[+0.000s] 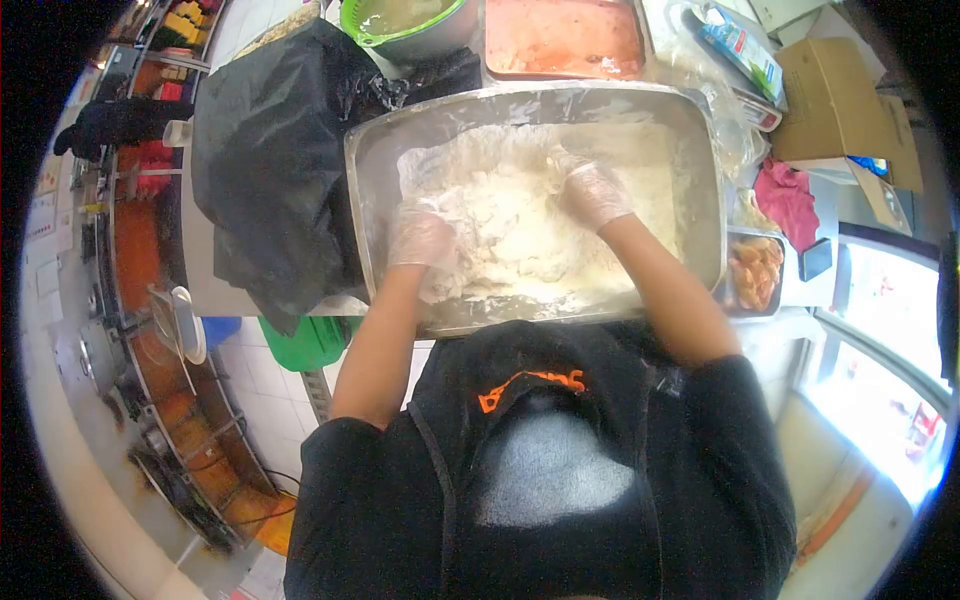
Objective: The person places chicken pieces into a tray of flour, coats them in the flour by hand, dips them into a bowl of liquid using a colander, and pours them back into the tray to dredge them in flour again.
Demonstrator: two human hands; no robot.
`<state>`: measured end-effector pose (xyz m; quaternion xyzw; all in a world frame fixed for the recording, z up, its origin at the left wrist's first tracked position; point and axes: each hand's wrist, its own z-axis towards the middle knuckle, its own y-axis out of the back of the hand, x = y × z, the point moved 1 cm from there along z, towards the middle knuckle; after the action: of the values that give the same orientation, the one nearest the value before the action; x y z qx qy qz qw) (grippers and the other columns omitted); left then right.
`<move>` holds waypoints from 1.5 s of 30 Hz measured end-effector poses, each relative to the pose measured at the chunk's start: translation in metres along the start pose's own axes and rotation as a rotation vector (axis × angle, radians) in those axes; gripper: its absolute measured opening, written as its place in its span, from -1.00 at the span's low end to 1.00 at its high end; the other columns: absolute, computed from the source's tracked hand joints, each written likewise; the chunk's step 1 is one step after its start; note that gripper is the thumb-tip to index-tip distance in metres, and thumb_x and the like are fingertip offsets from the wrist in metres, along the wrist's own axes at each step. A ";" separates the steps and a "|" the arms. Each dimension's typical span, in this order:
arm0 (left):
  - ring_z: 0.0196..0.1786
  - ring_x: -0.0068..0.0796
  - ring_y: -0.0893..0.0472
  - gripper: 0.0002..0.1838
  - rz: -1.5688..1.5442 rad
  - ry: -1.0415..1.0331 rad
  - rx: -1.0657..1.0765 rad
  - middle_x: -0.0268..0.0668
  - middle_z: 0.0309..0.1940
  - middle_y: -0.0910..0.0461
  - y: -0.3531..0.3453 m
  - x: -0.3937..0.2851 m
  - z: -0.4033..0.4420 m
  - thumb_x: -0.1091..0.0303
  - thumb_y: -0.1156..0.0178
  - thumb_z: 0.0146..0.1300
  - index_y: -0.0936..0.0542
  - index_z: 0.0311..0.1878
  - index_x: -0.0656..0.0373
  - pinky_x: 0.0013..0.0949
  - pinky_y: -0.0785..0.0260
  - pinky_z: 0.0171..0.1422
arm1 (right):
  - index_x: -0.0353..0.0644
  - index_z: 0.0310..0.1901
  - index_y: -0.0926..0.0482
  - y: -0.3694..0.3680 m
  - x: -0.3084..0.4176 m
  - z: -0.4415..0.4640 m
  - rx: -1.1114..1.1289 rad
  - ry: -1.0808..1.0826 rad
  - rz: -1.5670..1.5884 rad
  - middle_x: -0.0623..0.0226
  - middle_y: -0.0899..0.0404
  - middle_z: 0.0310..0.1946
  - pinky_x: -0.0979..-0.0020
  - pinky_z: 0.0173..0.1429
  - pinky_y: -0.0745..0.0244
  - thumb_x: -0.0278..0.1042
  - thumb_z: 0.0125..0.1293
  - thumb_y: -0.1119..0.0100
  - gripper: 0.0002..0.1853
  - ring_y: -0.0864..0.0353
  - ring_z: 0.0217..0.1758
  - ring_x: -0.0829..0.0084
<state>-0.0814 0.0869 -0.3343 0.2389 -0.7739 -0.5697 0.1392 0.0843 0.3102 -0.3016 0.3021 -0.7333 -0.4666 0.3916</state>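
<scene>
Two hands in transparent gloves point(600, 196), the left hand point(424, 236) and the right hand point(588, 186), are placed in loose white powder point(515, 225), which is spread inside a rectangular metal tray point(706, 190). Whether their fingers are open or closed cannot be told. Beside the tray, a black plastic sheet point(270, 160) is laid.

Worn on the head, the single fisheye view looks steeply down onto the metal tray point(702, 165).

Powder point(520, 225) matt and lumpy, tray point(371, 200) dull metal, gloves point(598, 192) thin see-through plastic, bag point(270, 150) glossy crinkled plastic, box point(822, 105) matt cardboard.
</scene>
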 end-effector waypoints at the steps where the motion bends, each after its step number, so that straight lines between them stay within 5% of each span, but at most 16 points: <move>1: -0.27 -0.11 -0.66 -0.80 0.001 -0.001 -0.001 -0.11 -0.30 -0.68 0.004 0.005 -0.001 0.24 -0.12 0.11 -0.68 -0.39 0.11 -0.08 -0.47 -0.15 | -0.11 -0.02 -0.58 -0.002 0.000 0.002 -0.002 -0.001 0.001 0.05 -0.68 -0.29 0.10 -0.15 -0.57 -0.27 0.22 -0.15 -0.70 -0.69 -0.22 0.06; 3: -0.17 -0.16 -0.64 -0.78 0.262 -0.227 -0.032 -0.12 -0.15 -0.66 0.009 0.009 -0.004 0.24 -0.12 0.17 -0.65 -0.27 0.14 -0.10 -0.46 -0.09 | -0.12 0.05 -0.56 -0.008 0.006 0.002 -0.165 0.385 0.314 -0.02 -0.66 -0.22 0.09 -0.04 -0.55 -0.26 0.32 -0.05 -0.69 -0.67 -0.15 0.01; 4: -0.17 -0.16 -0.64 -0.78 0.262 -0.228 -0.028 -0.12 -0.15 -0.66 0.019 0.008 -0.008 0.24 -0.12 0.17 -0.65 -0.27 0.14 -0.10 -0.46 -0.09 | -0.12 0.05 -0.56 -0.006 0.015 0.000 -0.162 0.383 0.318 -0.02 -0.66 -0.22 0.09 -0.04 -0.55 -0.26 0.32 -0.05 -0.69 -0.67 -0.15 0.01; 7: -0.07 -0.16 -0.61 -0.77 0.085 -0.197 -0.078 -0.12 -0.06 -0.63 0.033 0.010 -0.010 0.33 -0.08 0.20 -0.61 -0.12 0.16 -0.16 -0.45 0.01 | -0.21 0.03 -0.57 -0.009 0.052 -0.003 -0.116 0.470 0.182 -0.07 -0.64 -0.29 0.06 -0.22 -0.56 -0.32 0.28 -0.03 -0.67 -0.66 -0.27 0.01; 9: -0.04 -0.17 -0.60 -0.75 -0.456 -0.095 -0.330 -0.14 -0.08 -0.63 0.005 0.024 -0.006 0.34 -0.06 0.23 -0.63 -0.10 0.16 -0.19 -0.44 0.07 | -0.30 -0.11 -0.60 -0.046 0.064 -0.007 -0.069 0.575 -0.354 -0.01 -0.59 -0.42 0.15 -0.44 -0.48 -0.36 0.17 -0.06 -0.70 -0.60 -0.40 0.10; 10: -0.04 -0.17 -0.60 -0.75 -0.454 -0.091 -0.330 -0.14 -0.08 -0.63 0.001 0.027 -0.008 0.34 -0.06 0.23 -0.63 -0.10 0.16 -0.19 -0.44 0.07 | -0.30 -0.29 -0.60 -0.046 0.066 -0.022 -0.574 0.711 -0.486 0.15 -0.50 -0.53 0.29 -0.55 -0.39 -0.37 0.07 -0.09 -0.78 -0.53 -0.47 0.24; 11: -0.05 -0.17 -0.61 -0.74 -0.359 -0.073 -0.217 -0.16 -0.10 -0.65 -0.004 0.030 -0.011 0.33 -0.05 0.24 -0.63 -0.08 0.16 -0.19 -0.44 0.07 | -0.30 -0.29 -0.60 -0.050 0.069 -0.022 -0.574 0.715 -0.483 0.15 -0.50 -0.53 0.29 -0.55 -0.39 -0.37 0.07 -0.09 -0.78 -0.53 -0.47 0.24; 17: -0.15 -0.09 -0.66 -0.68 -0.332 0.081 0.107 -0.12 -0.21 -0.69 0.030 0.005 -0.031 0.20 -0.11 0.21 -0.64 -0.10 0.20 -0.16 -0.48 0.03 | -0.21 -0.35 -0.60 -0.050 0.070 -0.008 -0.380 0.492 -0.498 0.12 -0.53 -0.51 0.21 -0.55 -0.42 -0.35 0.06 -0.10 -0.83 -0.58 -0.48 0.25; 20: -0.14 -0.06 -0.67 -0.68 -0.117 0.067 0.173 -0.08 -0.22 -0.69 0.036 -0.016 -0.038 0.20 -0.15 0.15 -0.67 -0.17 0.22 -0.16 -0.49 0.01 | -0.27 -0.30 -0.56 -0.025 0.060 0.002 0.052 0.269 -0.098 -0.08 -0.60 -0.33 0.15 -0.32 -0.57 -0.24 0.23 -0.07 -0.76 -0.66 -0.34 0.14; 27: -0.10 -0.03 -0.67 -0.73 0.046 0.162 0.458 0.03 -0.18 -0.67 0.025 -0.029 -0.028 0.27 -0.14 0.07 -0.73 -0.30 0.21 -0.13 -0.49 0.03 | -0.28 -0.12 -0.60 -0.023 0.061 0.001 0.145 0.253 -0.262 0.00 -0.63 -0.24 0.16 -0.10 -0.55 -0.15 0.23 -0.11 -0.64 -0.63 -0.11 0.19; 30: -0.09 -0.08 -0.68 -0.67 -0.005 0.122 0.510 -0.03 -0.17 -0.69 0.021 -0.018 -0.024 0.19 -0.16 0.04 -0.73 -0.27 0.21 -0.17 -0.50 0.05 | -0.22 -0.21 -0.67 -0.047 0.062 0.004 -0.105 0.258 -0.228 0.06 -0.67 -0.29 0.20 -0.16 -0.57 -0.18 0.16 -0.18 -0.71 -0.68 -0.22 0.17; 34: -0.04 -0.05 -0.66 -0.67 0.002 0.151 0.410 -0.04 -0.17 -0.69 0.013 -0.015 -0.027 0.22 -0.18 0.02 -0.73 -0.21 0.19 -0.16 -0.48 0.10 | -0.24 -0.21 -0.67 -0.038 0.049 0.019 0.011 0.074 -0.100 0.02 -0.67 -0.26 0.19 -0.09 -0.58 -0.26 0.16 -0.14 -0.74 -0.70 -0.18 0.13; 37: 0.03 -0.03 -0.62 -0.69 -0.023 -0.085 0.463 -0.04 -0.13 -0.67 0.066 -0.046 -0.040 0.30 -0.17 0.07 -0.71 -0.12 0.14 -0.16 -0.45 0.14 | -0.26 -0.21 -0.67 0.001 0.043 0.017 0.073 0.033 0.054 -0.02 -0.67 -0.23 0.16 -0.03 -0.58 -0.29 0.17 -0.11 -0.73 -0.69 -0.14 0.08; 40: 0.08 -0.09 -0.60 -0.71 -0.248 -0.007 0.438 -0.05 -0.09 -0.64 0.092 -0.071 -0.044 0.37 -0.15 0.14 -0.69 -0.06 0.07 -0.18 -0.44 0.15 | -0.26 -0.18 -0.67 0.010 0.033 0.020 0.054 -0.030 0.134 -0.03 -0.67 -0.20 0.15 0.00 -0.57 -0.21 0.18 -0.14 -0.69 -0.68 -0.11 0.05; 42: 0.08 -0.12 -0.60 -0.72 0.106 0.019 0.365 -0.07 -0.06 -0.63 0.028 -0.055 -0.039 0.24 -0.14 0.24 -0.68 -0.05 0.07 -0.20 -0.43 0.16 | -0.24 -0.15 -0.67 0.015 0.028 0.020 0.056 -0.062 0.148 -0.02 -0.67 -0.19 0.15 0.02 -0.56 -0.16 0.18 -0.16 -0.66 -0.67 -0.10 0.04; 45: 0.07 -0.12 -0.61 -0.62 0.045 0.137 0.369 -0.07 -0.06 -0.64 0.037 -0.063 -0.033 0.03 -0.12 0.28 -0.68 -0.07 0.11 -0.20 -0.43 0.14 | -0.15 -0.09 -0.67 0.023 0.024 0.016 -0.027 -0.085 0.284 0.02 -0.66 -0.12 0.15 0.07 -0.54 -0.02 0.18 -0.20 -0.60 -0.65 -0.04 0.06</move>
<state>-0.0203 0.1023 -0.2852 0.2815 -0.8591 -0.3972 0.1580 0.0563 0.3067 -0.2780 0.1699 -0.7781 -0.4288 0.4264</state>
